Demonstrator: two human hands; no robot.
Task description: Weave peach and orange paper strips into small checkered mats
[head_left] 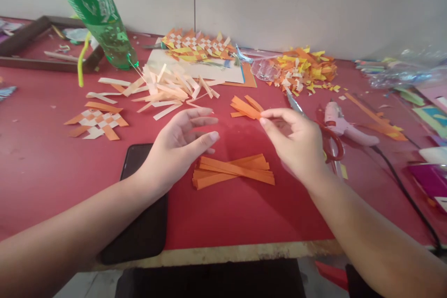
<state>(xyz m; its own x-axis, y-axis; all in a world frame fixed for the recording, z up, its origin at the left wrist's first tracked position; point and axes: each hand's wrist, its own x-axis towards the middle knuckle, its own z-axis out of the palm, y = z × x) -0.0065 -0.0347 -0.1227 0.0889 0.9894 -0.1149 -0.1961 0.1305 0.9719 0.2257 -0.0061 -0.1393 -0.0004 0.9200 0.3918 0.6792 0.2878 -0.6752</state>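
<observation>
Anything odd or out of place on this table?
Mildly: the phone reaches onto the table's front edge, where it might get knocked. Bits lie scattered by the scrap pile. The bottle appears tilted, possibly lens distortion. Nothing looks clearly damaged.

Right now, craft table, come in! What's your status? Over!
Right hand: pinching small orange strips. Left hand: open, seemingly empty. Crossed orange strips: lying on red tabletop. Possible obstacle: black phone, partly hidden by left arm.
</observation>
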